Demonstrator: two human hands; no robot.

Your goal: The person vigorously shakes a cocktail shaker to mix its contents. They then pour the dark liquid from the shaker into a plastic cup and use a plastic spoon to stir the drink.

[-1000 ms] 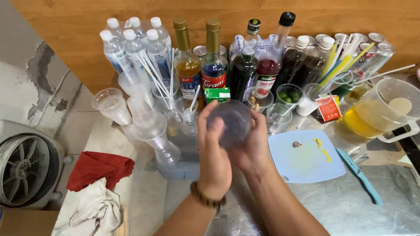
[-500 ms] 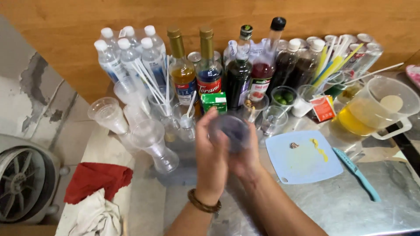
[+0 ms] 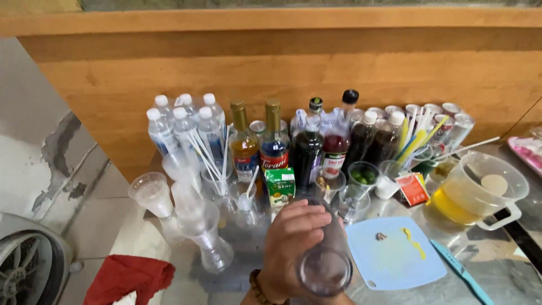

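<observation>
My left hand [image 3: 289,244], with a beaded bracelet at the wrist, is wrapped around a clear empty glass [image 3: 326,272]. The glass is tilted with its mouth toward the camera, low in the view above the metal counter [image 3: 508,277]. My right hand is out of sight below the frame's bottom edge. Just right of the glass lies a light blue cutting board [image 3: 395,257] with a yellow smear and a small dark scrap on it.
Syrup bottles [image 3: 274,141] and water bottles [image 3: 183,127] line the wooden wall. In front of them stand clear plastic cups [image 3: 151,195], straws, a small green carton [image 3: 280,185] and a pitcher of yellow liquid [image 3: 477,192]. A red cloth [image 3: 127,277] and a fan [image 3: 25,268] lie left.
The view has tilted up and closer. My right hand has dropped out of view, and my left hand alone holds the glass, lower in the frame.
</observation>
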